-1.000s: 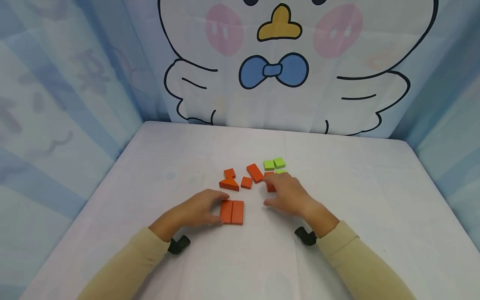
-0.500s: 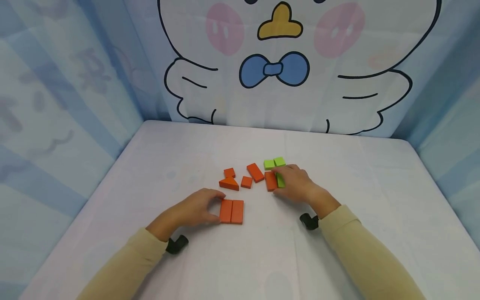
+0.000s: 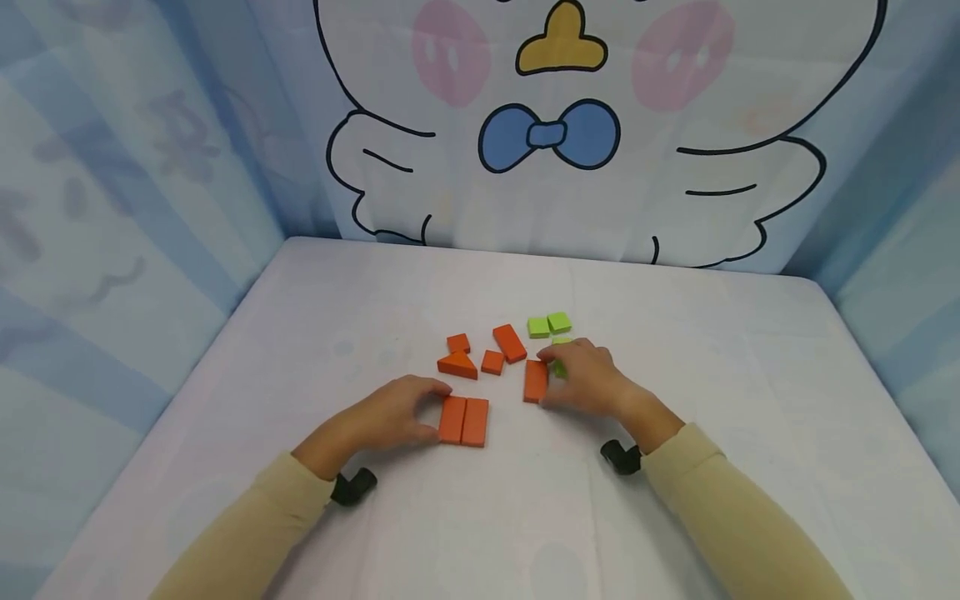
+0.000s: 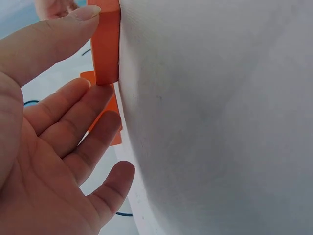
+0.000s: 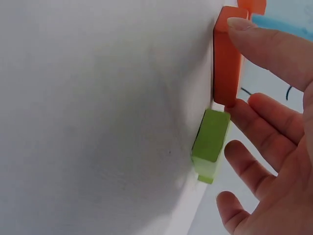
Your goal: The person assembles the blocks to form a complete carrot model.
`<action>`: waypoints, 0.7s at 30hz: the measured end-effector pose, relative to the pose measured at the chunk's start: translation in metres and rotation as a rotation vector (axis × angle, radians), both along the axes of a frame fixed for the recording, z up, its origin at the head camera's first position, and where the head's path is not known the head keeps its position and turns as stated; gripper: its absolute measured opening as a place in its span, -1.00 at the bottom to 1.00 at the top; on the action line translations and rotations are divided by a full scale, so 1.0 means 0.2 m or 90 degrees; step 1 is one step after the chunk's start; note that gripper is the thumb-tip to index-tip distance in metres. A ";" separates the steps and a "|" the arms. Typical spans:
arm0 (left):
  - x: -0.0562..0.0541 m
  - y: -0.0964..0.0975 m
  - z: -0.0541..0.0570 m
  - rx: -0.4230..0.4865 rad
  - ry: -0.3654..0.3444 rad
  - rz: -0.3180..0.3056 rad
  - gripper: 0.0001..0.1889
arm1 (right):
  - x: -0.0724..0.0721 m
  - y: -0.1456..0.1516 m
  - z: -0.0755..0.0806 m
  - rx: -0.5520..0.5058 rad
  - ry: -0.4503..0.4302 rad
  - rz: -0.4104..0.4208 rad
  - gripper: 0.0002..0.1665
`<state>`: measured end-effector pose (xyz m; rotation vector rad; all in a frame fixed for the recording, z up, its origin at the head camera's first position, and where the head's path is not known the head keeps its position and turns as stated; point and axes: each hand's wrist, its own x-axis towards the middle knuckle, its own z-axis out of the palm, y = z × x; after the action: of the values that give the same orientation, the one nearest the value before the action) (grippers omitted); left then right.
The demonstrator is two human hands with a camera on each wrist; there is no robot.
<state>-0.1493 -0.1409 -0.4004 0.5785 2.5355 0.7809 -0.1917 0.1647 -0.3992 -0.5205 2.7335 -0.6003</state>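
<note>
2 orange rectangular blocks (image 3: 475,423) lie flat, long sides together, nearer the left edge of the table (image 3: 690,350) than the right. 1 more orange rectangular block (image 3: 535,382) is apart from them, closer to the far edge.

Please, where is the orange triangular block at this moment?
In the head view, the triangular block lies slightly left of centre, between a small orange block and the pair of orange blocks at the left hand.
</note>
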 end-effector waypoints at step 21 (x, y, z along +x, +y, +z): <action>-0.02 0.02 0.01 -0.002 -0.008 0.002 -0.37 | 0.26 -0.10 0.00 -0.064 -0.007 0.050 -0.31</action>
<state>-0.1525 -0.1376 -0.3986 0.5678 2.5264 0.7778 -0.1397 0.1444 -0.3982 -0.6431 2.6684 -0.7213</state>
